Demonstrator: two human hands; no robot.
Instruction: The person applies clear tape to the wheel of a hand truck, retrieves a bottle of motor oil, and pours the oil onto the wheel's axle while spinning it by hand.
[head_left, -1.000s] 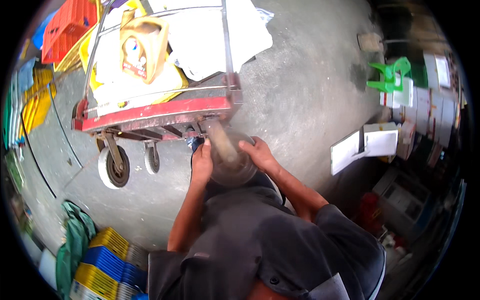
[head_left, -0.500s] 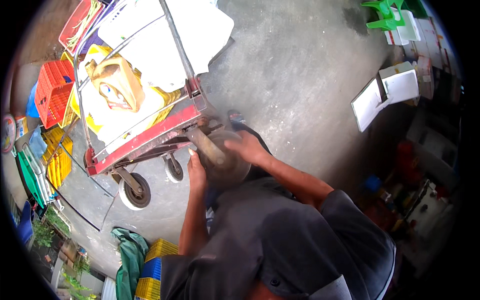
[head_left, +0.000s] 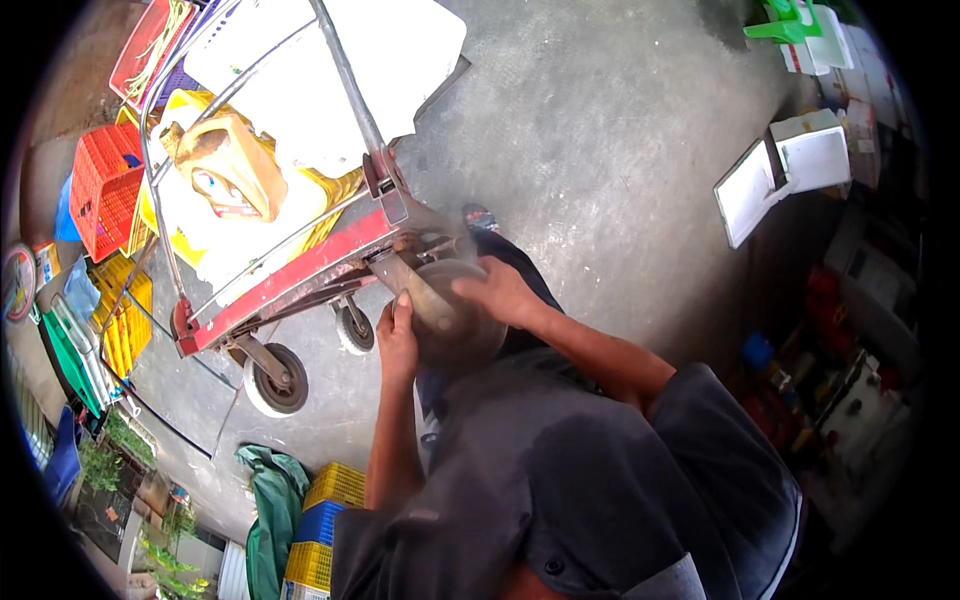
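From where I stand, the left grip [head_left: 398, 345] is closed about the left side of a caster wheel [head_left: 470, 345], its thumb upright beside the metal fork [head_left: 415, 290] and its fingers hidden. The right grip [head_left: 505, 295] holds the same wheel from the upper right, thumb laid on its face (the wheel is a grey-brown blur, so how tightly either one squeezes I cannot tell). The wheel sits just in front of the person's dark shirt [head_left: 480, 440], under the near right corner of a red-framed cart [head_left: 290, 280].

Along the cart's near edge, toward its left corner, another caster with a pale tread [head_left: 275, 380] hangs below the frame; a smaller one [head_left: 355, 328] shows between the two. Up on the cart, behind the near edge, leans an orange-gold jug [head_left: 235, 165]. Its label carries a round emblem in red, blue and white, with small lettering beneath (too tiny and bright for me to read). Behind it, toward the cart's far right corner, lies a glaring white load [head_left: 400, 70].

Past the cart's left edge stands a red crate [head_left: 105, 190]. Farther out on the concrete floor [head_left: 600, 120], a green cloth [head_left: 272, 520] slumps beside stacked yellow and blue crates [head_left: 320, 522]. Well off to the right are an opened white box [head_left: 812, 158] and a green stool [head_left: 780, 28].
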